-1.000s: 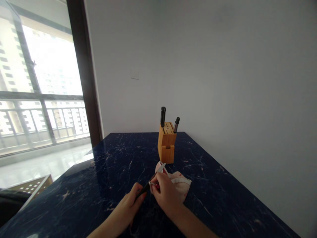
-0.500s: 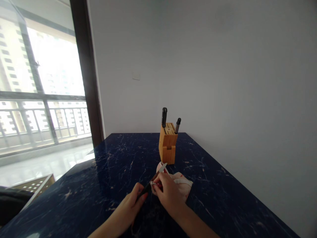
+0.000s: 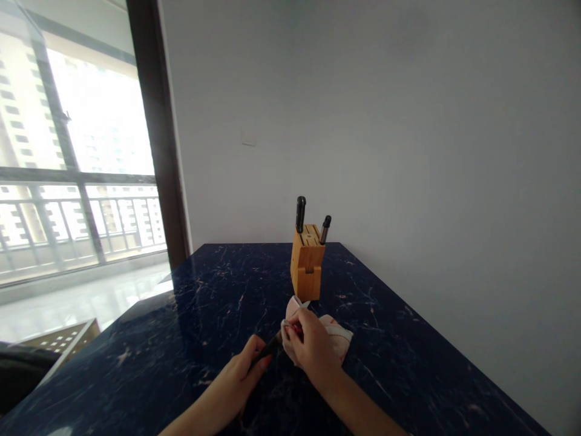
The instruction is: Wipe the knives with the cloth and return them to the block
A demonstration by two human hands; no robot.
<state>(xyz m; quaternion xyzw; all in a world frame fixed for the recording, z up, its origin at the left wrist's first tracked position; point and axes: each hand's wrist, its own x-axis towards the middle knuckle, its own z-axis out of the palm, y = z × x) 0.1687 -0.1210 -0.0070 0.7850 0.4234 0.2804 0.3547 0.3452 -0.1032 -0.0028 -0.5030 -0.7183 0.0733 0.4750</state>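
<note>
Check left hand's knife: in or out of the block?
Out: the left hand grips the knife, its blade tip showing past the right hand, in front of the knife block.

Knife blade [image 3: 306,304] – mid pt. hidden

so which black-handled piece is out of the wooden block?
The knife in the left hand, its tip showing past the right hand and cloth. The taller black handle and the silver-banded handle stand in the wooden block.

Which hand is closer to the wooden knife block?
Right: the right hand holds the cloth against the knife, in front of the wooden knife block; the left hand holds the knife, farther from the block and off to the left.
</note>
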